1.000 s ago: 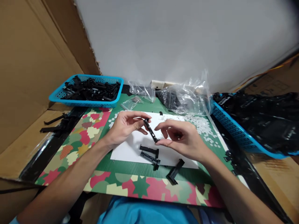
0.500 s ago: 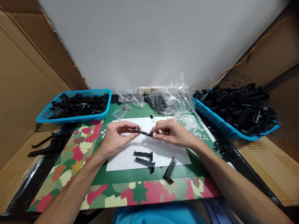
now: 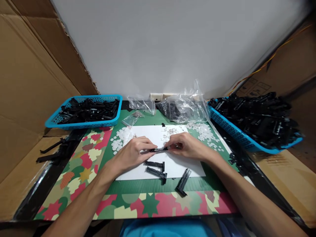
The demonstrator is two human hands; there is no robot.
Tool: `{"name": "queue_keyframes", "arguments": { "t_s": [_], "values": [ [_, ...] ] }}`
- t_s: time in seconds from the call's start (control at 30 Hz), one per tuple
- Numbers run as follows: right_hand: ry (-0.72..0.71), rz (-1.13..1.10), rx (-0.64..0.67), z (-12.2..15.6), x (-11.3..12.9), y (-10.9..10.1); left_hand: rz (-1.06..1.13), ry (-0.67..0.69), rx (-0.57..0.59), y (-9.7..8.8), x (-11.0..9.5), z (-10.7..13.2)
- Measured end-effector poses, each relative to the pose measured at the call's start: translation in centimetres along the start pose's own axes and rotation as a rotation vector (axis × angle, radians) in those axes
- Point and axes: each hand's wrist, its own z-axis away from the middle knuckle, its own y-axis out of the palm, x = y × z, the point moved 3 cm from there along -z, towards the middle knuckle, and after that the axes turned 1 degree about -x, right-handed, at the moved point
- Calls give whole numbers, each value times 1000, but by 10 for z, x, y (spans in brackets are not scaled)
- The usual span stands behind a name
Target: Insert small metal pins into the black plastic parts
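Between my two hands lies a slim black plastic part (image 3: 159, 149), held level low over the white sheet (image 3: 138, 131). My left hand (image 3: 137, 151) pinches its left end, and my right hand (image 3: 186, 146) pinches its right end; the fingertips hide both ends. Just below them on the sheet rest two similar black parts, an upper black part (image 3: 155, 164) and a lower black part (image 3: 156, 173). A third black part (image 3: 183, 182) lies slanted to the right, across the sheet's lower edge. Tiny thin metal pieces (image 3: 170, 132) are scattered behind my right fingers.
A blue basket (image 3: 81, 125) of black parts stands at left, and a heaped blue basket (image 3: 237, 136) at right. White discs lie in a left pile (image 3: 119, 140) and a right pile (image 3: 202, 131). Clear plastic bags (image 3: 185, 110) sit along the wall.
Both hands have come down and nearer the sheet with the black part, which now lies more level. The whole view has shifted slightly. The loose parts lie as before.
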Motion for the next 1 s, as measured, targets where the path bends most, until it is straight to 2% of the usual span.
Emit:
{"name": "queue_keyframes", "arguments": {
  "t_s": [0.1, 0.23, 0.33, 0.43, 0.63, 0.8, 1.0],
  "values": [
    [43, 41, -35, -1, -3, 1, -49, 24, 18, 1, 1, 2],
    [69, 21, -143, 2, -6, -12, -108, 25, 53, 0, -1, 3],
    [66, -76, -253, 6, -3, -26, -136, 15, 92, -2, -3, 3],
    [55, -216, -314, 7, 2, -31, -146, -4, 113, -3, -6, 2],
    [93, -235, -365, -1, 1, -13, -149, -1, 98, -3, -7, 2],
    [152, -334, -490, -9, 1, 8, -116, -25, 135, -3, -7, 0],
    [189, -289, -465, -17, 14, 15, -87, -47, 154, -4, -8, -1]
  ]
}}
